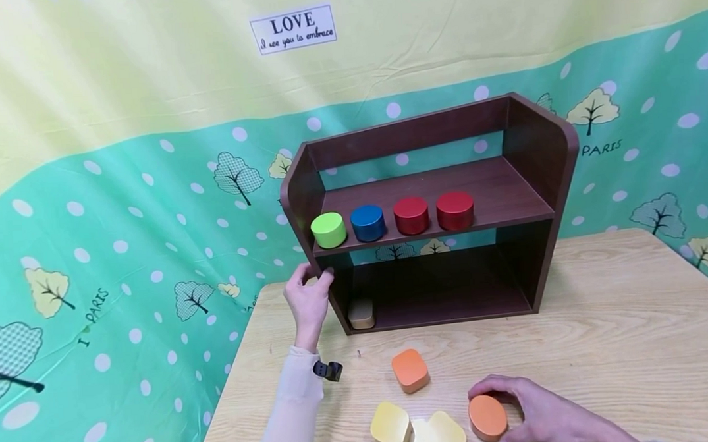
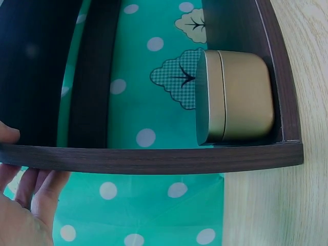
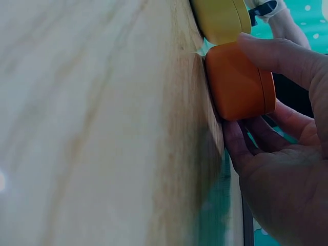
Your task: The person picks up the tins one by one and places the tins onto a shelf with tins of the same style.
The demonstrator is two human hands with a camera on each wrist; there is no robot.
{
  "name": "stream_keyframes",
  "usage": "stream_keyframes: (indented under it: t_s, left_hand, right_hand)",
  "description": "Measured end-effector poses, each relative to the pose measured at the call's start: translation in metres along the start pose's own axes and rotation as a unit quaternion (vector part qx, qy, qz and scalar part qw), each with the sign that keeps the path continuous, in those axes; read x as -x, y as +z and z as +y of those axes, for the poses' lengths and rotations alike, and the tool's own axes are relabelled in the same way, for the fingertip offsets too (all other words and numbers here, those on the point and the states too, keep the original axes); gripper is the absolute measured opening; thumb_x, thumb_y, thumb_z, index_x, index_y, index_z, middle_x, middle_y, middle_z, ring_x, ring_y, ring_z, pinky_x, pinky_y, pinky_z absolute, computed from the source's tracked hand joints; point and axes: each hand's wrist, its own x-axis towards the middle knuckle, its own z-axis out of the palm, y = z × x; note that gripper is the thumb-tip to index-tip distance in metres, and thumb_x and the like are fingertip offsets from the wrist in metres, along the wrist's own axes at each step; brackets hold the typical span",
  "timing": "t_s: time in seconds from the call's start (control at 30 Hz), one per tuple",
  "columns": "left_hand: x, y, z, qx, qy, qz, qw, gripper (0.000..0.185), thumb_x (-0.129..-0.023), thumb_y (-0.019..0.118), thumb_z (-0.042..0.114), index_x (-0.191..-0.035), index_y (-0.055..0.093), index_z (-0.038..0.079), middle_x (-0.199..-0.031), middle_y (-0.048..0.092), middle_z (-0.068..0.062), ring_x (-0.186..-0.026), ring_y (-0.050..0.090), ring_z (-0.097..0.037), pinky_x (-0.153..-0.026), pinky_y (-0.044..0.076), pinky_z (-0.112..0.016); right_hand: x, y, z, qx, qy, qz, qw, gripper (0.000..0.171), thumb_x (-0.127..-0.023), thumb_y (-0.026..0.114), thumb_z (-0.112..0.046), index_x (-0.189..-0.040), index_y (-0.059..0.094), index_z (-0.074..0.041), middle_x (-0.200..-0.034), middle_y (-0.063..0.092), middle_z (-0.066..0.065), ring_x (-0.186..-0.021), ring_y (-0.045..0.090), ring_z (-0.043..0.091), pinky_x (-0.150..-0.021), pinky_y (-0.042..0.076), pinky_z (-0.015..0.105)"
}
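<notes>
Left hand grips the shelf at 9 o'clock; right hand curls around 1 orange tin on the tabletop.

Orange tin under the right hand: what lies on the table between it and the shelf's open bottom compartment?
In the head view, a second orange tin sits between the gripped orange tin and the shelf; otherwise bare table.

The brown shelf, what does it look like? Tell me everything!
The shelf looks like dark brown wood, with rounded side walls, an open back and two levels. It stands upright on the table. Four round tins sit in a row on its upper board; a tan tin lies bottom left. The left hand holds its left wall.
</notes>
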Motion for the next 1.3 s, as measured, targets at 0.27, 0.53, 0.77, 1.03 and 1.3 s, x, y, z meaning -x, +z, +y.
stream_keyframes:
  t_s: [0.27, 0.53, 0.77, 1.03, 1.3]
  left_hand:
    - [0.0001, 0.0001, -0.0013, 0.000, -0.001, 0.000, 1.0000, 0.007, -0.088, 0.082, 0.004, -0.095, 0.079, 0.003, -0.087, 0.072, -0.008, -0.092, 0.065, -0.014, -0.084, 0.052, -0.025]
    - [0.0003, 0.0004, 0.0002, 0.005, 0.005, 0.004, 1.0000, 0.015, -0.086, 0.082, 0.003, -0.098, 0.077, -0.005, -0.086, 0.072, -0.006, -0.088, 0.065, -0.011, -0.082, 0.051, -0.021]
    - [0.0004, 0.0016, 0.0013, 0.007, 0.004, 0.010, 0.9999, 0.011, -0.085, 0.084, 0.001, -0.095, 0.079, -0.001, -0.085, 0.071, -0.003, -0.086, 0.065, -0.008, -0.083, 0.051, -0.022]
    - [0.0006, 0.0039, 0.0007, 0.009, -0.005, 0.019, 0.9998, 0.014, -0.085, 0.082, -0.003, -0.097, 0.078, -0.007, -0.086, 0.070, -0.005, -0.085, 0.062, -0.007, -0.082, 0.048, -0.020]
    - [0.0019, 0.0035, 0.0033, 0.008, -0.015, 0.019, 0.9997, 0.014, -0.086, 0.078, -0.003, -0.099, 0.075, -0.009, -0.086, 0.069, -0.003, -0.084, 0.062, -0.008, -0.079, 0.049, -0.019]
  right_hand:
    - [0.0011, -0.0001, 0.0007, 0.005, -0.016, 0.001, 1.000, 0.060, -0.082, 0.085, -0.016, -0.138, 0.067, -0.029, -0.141, 0.068, -0.003, -0.114, 0.053, -0.003, -0.096, 0.043, 0.018]
    - [0.0009, -0.0001, 0.0026, 0.018, -0.037, 0.005, 0.999, 0.060, -0.081, 0.085, -0.019, -0.137, 0.068, -0.030, -0.137, 0.069, -0.008, -0.114, 0.053, -0.004, -0.096, 0.044, 0.019]
    - [0.0004, -0.0015, 0.0033, 0.014, -0.055, 0.003, 0.998, 0.059, -0.081, 0.085, -0.019, -0.137, 0.068, -0.027, -0.137, 0.070, -0.009, -0.115, 0.053, -0.004, -0.096, 0.042, 0.019]
    - [0.0031, -0.0015, 0.0023, 0.012, -0.048, 0.004, 0.999, 0.058, -0.082, 0.085, -0.018, -0.137, 0.068, -0.027, -0.136, 0.070, -0.008, -0.113, 0.054, -0.004, -0.095, 0.044, 0.019]
    - [0.0061, -0.0052, -0.0030, 0.000, -0.004, 0.011, 1.000, 0.056, -0.085, 0.087, -0.014, -0.137, 0.068, -0.025, -0.139, 0.067, 0.003, -0.108, 0.056, -0.001, -0.093, 0.046, 0.015]
